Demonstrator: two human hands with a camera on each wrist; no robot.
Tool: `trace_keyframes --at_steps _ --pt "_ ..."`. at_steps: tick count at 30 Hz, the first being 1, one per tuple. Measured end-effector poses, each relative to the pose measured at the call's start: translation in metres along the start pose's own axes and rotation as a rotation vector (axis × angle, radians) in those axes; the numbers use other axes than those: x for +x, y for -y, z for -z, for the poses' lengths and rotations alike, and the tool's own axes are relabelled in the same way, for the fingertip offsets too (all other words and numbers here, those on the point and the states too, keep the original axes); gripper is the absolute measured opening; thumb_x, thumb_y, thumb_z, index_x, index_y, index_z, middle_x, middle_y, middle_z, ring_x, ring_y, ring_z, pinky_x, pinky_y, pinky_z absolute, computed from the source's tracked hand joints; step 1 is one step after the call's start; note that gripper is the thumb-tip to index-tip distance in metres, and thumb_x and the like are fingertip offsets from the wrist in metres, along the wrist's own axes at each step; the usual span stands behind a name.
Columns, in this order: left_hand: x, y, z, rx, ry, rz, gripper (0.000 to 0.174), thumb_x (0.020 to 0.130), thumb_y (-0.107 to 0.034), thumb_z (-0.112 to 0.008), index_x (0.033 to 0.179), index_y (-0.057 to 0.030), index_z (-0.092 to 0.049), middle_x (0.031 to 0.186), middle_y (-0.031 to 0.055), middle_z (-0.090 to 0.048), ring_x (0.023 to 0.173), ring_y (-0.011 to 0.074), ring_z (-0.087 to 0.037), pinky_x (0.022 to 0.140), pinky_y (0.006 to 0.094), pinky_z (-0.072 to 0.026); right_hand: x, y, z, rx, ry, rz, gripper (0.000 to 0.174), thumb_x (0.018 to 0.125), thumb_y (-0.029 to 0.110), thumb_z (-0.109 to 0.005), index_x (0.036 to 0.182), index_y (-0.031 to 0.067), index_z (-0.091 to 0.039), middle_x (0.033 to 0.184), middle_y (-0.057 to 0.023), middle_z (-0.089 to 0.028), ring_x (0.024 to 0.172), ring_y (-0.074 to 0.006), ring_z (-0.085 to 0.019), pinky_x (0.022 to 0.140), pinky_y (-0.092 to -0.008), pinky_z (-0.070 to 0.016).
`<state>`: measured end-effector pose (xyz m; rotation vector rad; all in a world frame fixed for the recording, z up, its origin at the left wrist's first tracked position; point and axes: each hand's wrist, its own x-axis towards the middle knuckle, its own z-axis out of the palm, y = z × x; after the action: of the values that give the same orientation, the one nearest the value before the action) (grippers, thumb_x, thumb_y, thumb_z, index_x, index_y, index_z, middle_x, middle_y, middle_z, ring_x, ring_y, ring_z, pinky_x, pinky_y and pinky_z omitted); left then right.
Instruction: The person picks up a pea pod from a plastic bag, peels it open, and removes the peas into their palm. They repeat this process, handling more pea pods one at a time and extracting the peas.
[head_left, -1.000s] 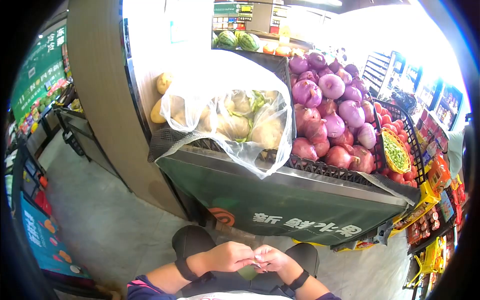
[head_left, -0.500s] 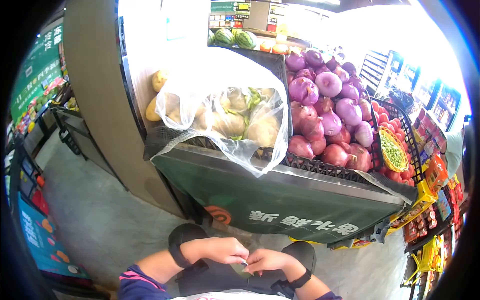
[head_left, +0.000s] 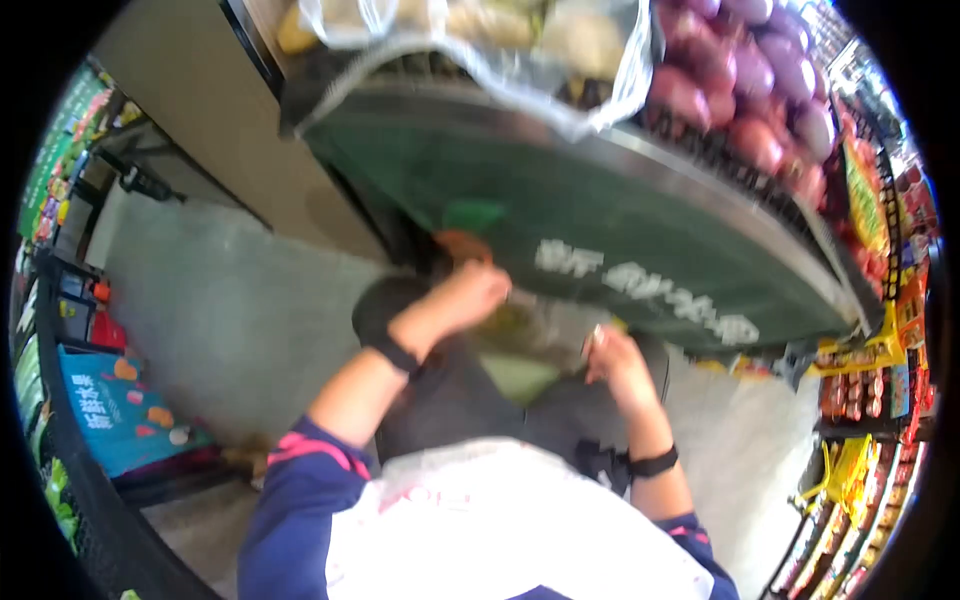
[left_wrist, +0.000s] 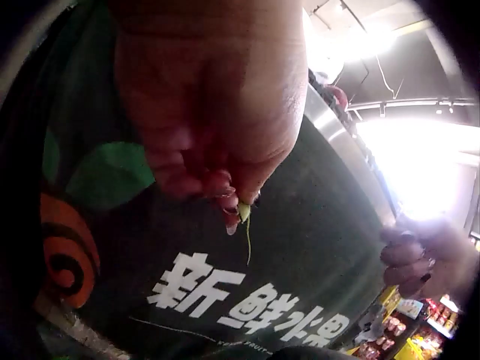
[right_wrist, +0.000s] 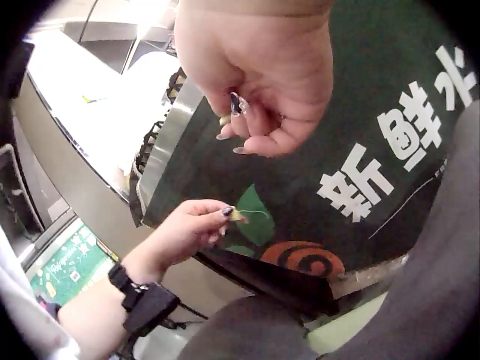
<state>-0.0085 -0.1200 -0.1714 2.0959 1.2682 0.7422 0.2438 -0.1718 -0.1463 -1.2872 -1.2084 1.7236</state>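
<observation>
My left hand [head_left: 478, 297] is out in front of the green front cloth of the produce stand. Its thumb and fingertips pinch a small green plant bit [left_wrist: 244, 212], from which a thin pale string hangs. Apart from it, to the right, is my right hand [head_left: 618, 362], above the right knee. The right fingers curl in against the thumb, and a small pale piece [right_wrist: 223, 120] shows at their tips, mostly hidden. Between the knees lies a pale green surface [head_left: 520, 375], low and partly covered by the legs.
The stand's metal edge [head_left: 640, 150] runs close ahead, with a clear plastic bag [head_left: 575, 120] hanging over it beside potatoes. Red onions [head_left: 755, 75] are piled to the right. A wooden panel [head_left: 190, 110] rises at left, and snack shelves with a yellow basket [head_left: 850, 470] stand at right.
My two hands, together at first, have parted: the left went forward, the right to the right. The head view has tilted down, so the stand sits higher in it.
</observation>
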Motion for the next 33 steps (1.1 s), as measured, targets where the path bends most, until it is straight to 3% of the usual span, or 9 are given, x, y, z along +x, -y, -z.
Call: trace_keyframes --at_steps 3,5,8,10,13,16,23,30,33 --pt "0.016 0.025 -0.021 0.064 0.034 -0.035 0.014 0.075 -0.011 -0.05 0.074 0.002 -0.057 0.069 0.0177 -0.055 0.063 0.0302 -0.054 0.057 0.0377 -0.0413 -0.006 0.002 0.0 0.088 -0.002 -0.016 0.021 0.09 0.021 -0.038 0.08 0.0058 -0.049 0.062 0.0029 -0.04 0.056 -0.006 -0.04 0.055 -0.0218 -0.0397" --pt "0.025 0.04 -0.033 0.063 0.084 -0.006 0.016 0.076 -0.012 -0.05 0.077 0.0017 -0.058 0.072 0.0169 -0.057 0.067 0.0299 -0.054 0.06 0.0372 -0.0419 -0.011 0.002 0.002 0.165 0.008 -0.022 0.019 0.089 0.02 -0.041 0.085 0.0051 -0.051 0.07 0.0011 -0.049 0.062 -0.0068 -0.046 0.061 -0.021 -0.0413" --pt "0.024 0.049 -0.046 0.232 0.213 0.221 0.019 0.078 -0.013 -0.049 0.085 0.0008 -0.06 0.079 0.0149 -0.059 0.077 0.0295 -0.054 0.067 0.0365 -0.0421 -0.014 -0.001 0.003 0.221 -0.056 0.018 0.016 0.087 0.017 -0.046 0.09 0.0035 -0.054 0.083 -0.0023 -0.057 0.074 -0.0086 -0.052 0.068 -0.0214 -0.0425" --pt "0.022 0.039 -0.038 0.12 0.186 0.231 0.019 0.08 -0.014 -0.05 0.089 -0.0005 -0.059 0.083 0.014 -0.06 0.081 0.0298 -0.052 0.071 0.037 -0.0418 -0.012 -0.003 0.002 0.255 -0.106 0.052 0.016 0.086 0.015 -0.049 0.093 0.0027 -0.056 0.09 -0.0045 -0.059 0.081 -0.0097 -0.054 0.072 -0.0218 -0.0427" --pt "0.008 0.0 -0.029 -0.092 0.158 0.129 0.017 0.078 -0.01 -0.054 0.09 0.0007 -0.058 0.08 0.0114 -0.061 0.072 0.0193 -0.057 0.064 0.0301 -0.0443 -0.004 -0.009 -0.004 0.515 -0.16 0.1 0.02 0.082 0.01 -0.054 0.1 0.0029 -0.058 0.106 -0.0058 -0.055 0.096 -0.0113 -0.05 0.083 -0.0241 -0.039" --pt "-0.011 -0.053 -0.025 -0.536 0.115 0.104 0.017 0.077 -0.007 -0.057 0.092 0.0011 -0.057 0.076 0.0065 -0.061 0.066 0.0082 -0.056 0.058 0.0216 -0.044 0.005 -0.006 -0.02 0.702 -0.092 0.093 0.02 0.081 0.009 -0.055 0.1 0.0033 -0.057 0.109 -0.0051 -0.054 0.099 -0.0126 -0.049 0.084 -0.0266 -0.038" --pt "-0.028 -0.08 -0.03 -0.619 -0.144 0.15 0.017 0.074 -0.003 -0.06 0.09 -0.0006 -0.055 0.071 0.003 -0.058 0.062 0.0069 -0.053 0.056 0.0213 -0.0431 0.015 -0.016 -0.048 0.851 0.133 0.035 0.025 0.08 0.018 -0.058 0.102 0.006 -0.057 0.111 -0.004 -0.053 0.101 -0.0158 -0.048 0.085 -0.0313 -0.0371" --pt "-0.028 -0.082 -0.042 -0.617 -0.147 0.014 0.01 0.075 -0.001 -0.057 0.085 0.0004 -0.055 0.065 0.0018 -0.055 0.057 0.0058 -0.049 0.052 0.0205 -0.0402 0.005 -0.012 -0.05 0.914 0.123 0.038 0.022 0.081 0.018 -0.056 0.1 0.0066 -0.056 0.112 -0.0048 -0.052 0.101 -0.0164 -0.048 0.086 -0.032 -0.037" --pt "-0.03 -0.083 -0.04 -0.732 0.017 0.127 0.007 0.079 -0.003 -0.053 0.084 0.0007 -0.055 0.064 0.0018 -0.053 0.056 0.0061 -0.047 0.051 0.0207 -0.0381 0.003 -0.007 -0.047 0.926 0.216 0.033 0.017 0.081 0.016 -0.056 0.096 0.0063 -0.057 0.112 -0.0052 -0.051 0.099 -0.0166 -0.048 0.084 -0.0316 -0.0384"
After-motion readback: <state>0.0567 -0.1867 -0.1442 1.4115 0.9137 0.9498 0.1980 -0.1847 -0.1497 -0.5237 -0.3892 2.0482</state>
